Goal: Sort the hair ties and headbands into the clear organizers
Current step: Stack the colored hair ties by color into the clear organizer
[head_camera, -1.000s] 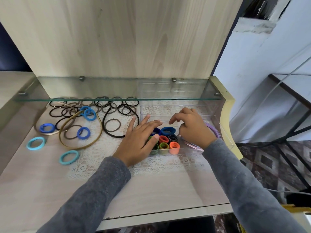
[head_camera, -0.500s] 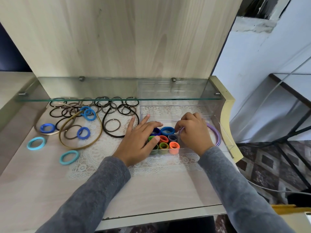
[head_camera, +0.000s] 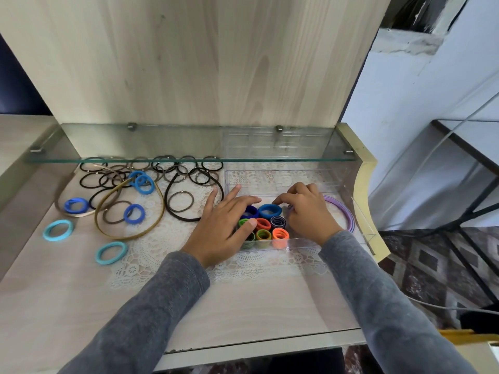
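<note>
Crowding is the risk: rolled hair ties (head_camera: pixel 263 225) stand packed in the near clear organizer (head_camera: pixel 297 242). The left hand (head_camera: pixel 221 228), grip flat and open, presses them. The right hand (head_camera: pixel 310 214) curls over purple headbands (head_camera: pixel 344 211), its hold unclear. A nudge could topple the ties.

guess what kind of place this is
Probably a dressing table at home: a wood-look counter with a lace mat, a glass shelf above, and hair ties spread beside a clear organizer.
</note>
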